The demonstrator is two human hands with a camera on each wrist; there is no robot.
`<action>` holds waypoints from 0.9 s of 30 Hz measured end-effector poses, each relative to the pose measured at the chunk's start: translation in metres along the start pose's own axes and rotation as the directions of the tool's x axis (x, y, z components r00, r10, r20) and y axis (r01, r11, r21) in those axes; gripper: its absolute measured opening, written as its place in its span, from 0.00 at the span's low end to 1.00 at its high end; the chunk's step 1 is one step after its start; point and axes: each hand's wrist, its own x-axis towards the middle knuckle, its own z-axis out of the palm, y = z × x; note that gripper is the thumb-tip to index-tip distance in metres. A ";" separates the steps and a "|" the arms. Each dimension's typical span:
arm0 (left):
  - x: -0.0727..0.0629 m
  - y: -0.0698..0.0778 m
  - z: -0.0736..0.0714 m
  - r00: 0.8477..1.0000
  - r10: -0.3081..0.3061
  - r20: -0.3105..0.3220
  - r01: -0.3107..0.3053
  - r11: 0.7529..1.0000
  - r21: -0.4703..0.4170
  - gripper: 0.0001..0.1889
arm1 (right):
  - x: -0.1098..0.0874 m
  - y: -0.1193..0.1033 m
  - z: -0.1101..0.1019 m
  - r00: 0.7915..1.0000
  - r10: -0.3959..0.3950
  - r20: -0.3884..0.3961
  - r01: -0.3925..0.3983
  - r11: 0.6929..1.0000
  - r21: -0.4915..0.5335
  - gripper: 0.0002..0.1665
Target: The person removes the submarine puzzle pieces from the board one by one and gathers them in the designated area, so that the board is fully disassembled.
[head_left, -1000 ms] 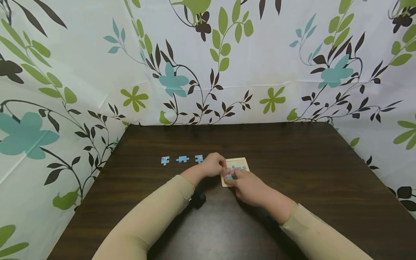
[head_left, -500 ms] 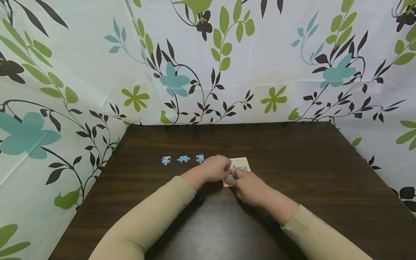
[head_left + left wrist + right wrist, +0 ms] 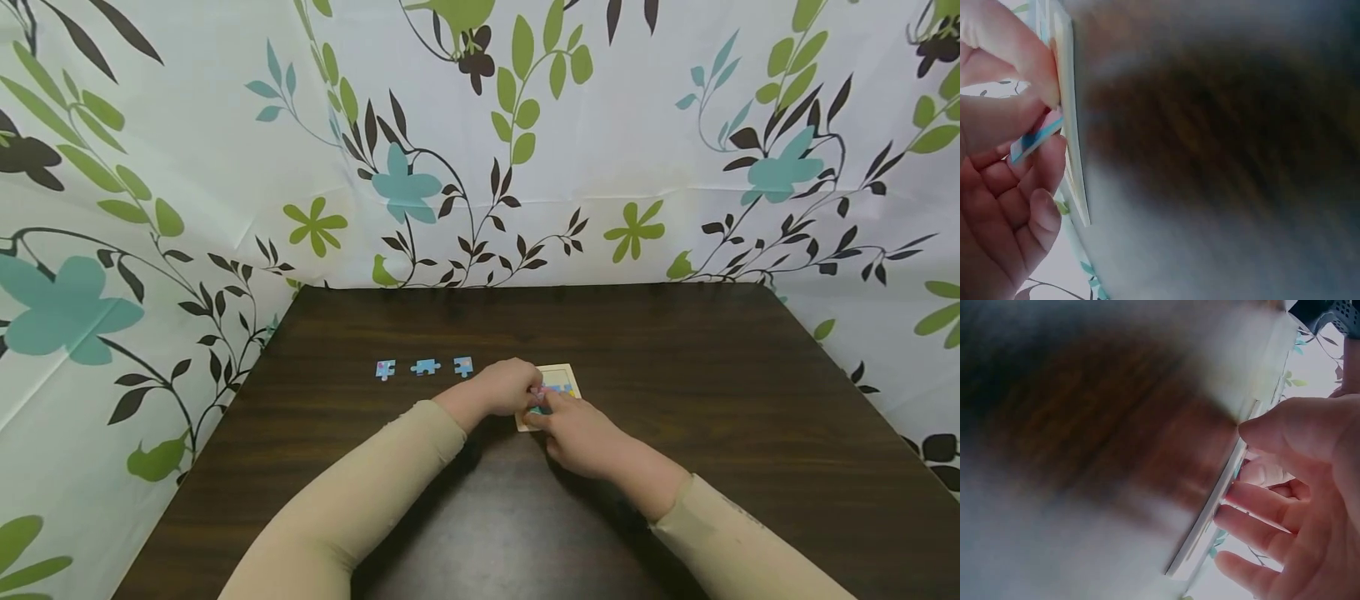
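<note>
In the head view my left hand (image 3: 510, 387) reaches over the left side of a small wooden puzzle board (image 3: 557, 370). Between its thumb and index finger it pinches a pink and blue jigsaw piece (image 3: 1038, 135), tilted at the board's surface in the left wrist view. My right hand (image 3: 588, 437) lies over the board's lower right, its fingers mostly straight. Its thumb touches the board's edge (image 3: 1202, 520) in the right wrist view, with the other fingertips over the top. Blue and yellow pieces show in the board's middle; the hands hide the rest.
Three loose blue jigsaw pieces lie in a row left of the board: a left one (image 3: 386, 369), a middle one (image 3: 426, 367) and a right one (image 3: 463, 366). The dark wooden table (image 3: 675, 350) meets a leaf-patterned cloth (image 3: 480, 183) behind.
My left hand has shifted right and further over the board, with the jigsaw piece in its pinch. My right hand has stayed almost still.
</note>
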 end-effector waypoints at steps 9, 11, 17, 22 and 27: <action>-0.005 -0.014 -0.010 0.992 -0.072 -0.105 0.042 0.963 -0.266 0.06 | 0.000 -0.001 0.000 0.999 0.037 0.036 -0.037 0.999 -0.001 0.28; -0.006 -0.017 -0.015 0.987 -0.102 -0.126 0.062 0.955 -0.289 0.04 | 0.000 -0.001 0.000 0.998 0.050 0.045 -0.050 0.999 -0.004 0.28; -0.020 -0.025 -0.030 0.983 -0.161 -0.088 0.113 0.908 -0.404 0.04 | 0.000 -0.002 0.000 0.996 0.073 0.057 -0.073 0.997 0.007 0.29; -0.035 -0.036 -0.038 0.973 -0.190 -0.131 0.123 0.906 -0.404 0.04 | 0.001 -0.003 -0.001 0.992 0.095 0.078 -0.096 0.995 0.015 0.29; -0.055 -0.049 -0.049 0.959 -0.221 -0.178 0.133 0.904 -0.405 0.10 | 0.001 -0.005 -0.002 0.990 0.107 0.092 -0.110 0.994 0.021 0.29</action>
